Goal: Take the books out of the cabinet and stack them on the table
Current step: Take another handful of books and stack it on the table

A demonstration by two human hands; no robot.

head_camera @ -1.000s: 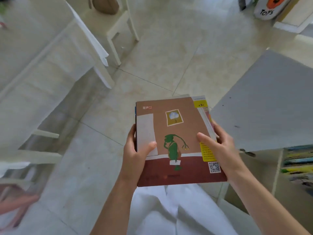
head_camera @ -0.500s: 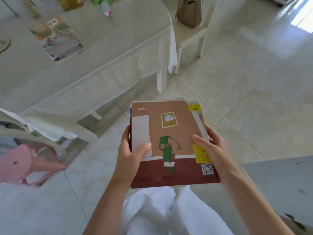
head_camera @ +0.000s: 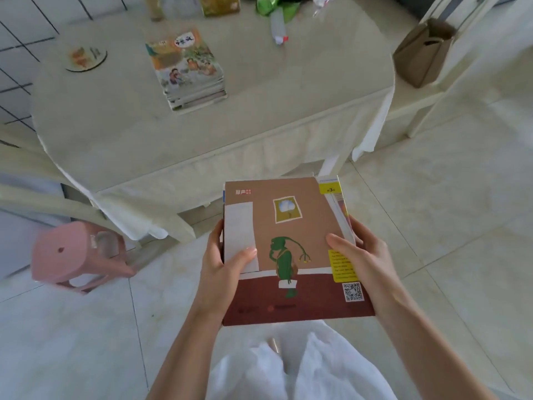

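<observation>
Both hands, left hand [head_camera: 222, 264] and right hand [head_camera: 366, 261], grasp the brown-covered book bundle [head_camera: 288, 249]; the colourful book stack [head_camera: 187, 70] on the cream-clothed table [head_camera: 288, 111] lies ahead-left.

Soft, even daylight fills the scene, brightest at the upper right where the floor tiles [head_camera: 476, 116] wash out pale. Shadows are faint. Wide-angle bending curves the table [head_camera: 259, 131] edge, and the pink stool [head_camera: 78, 255] at left is smeared by blur
</observation>
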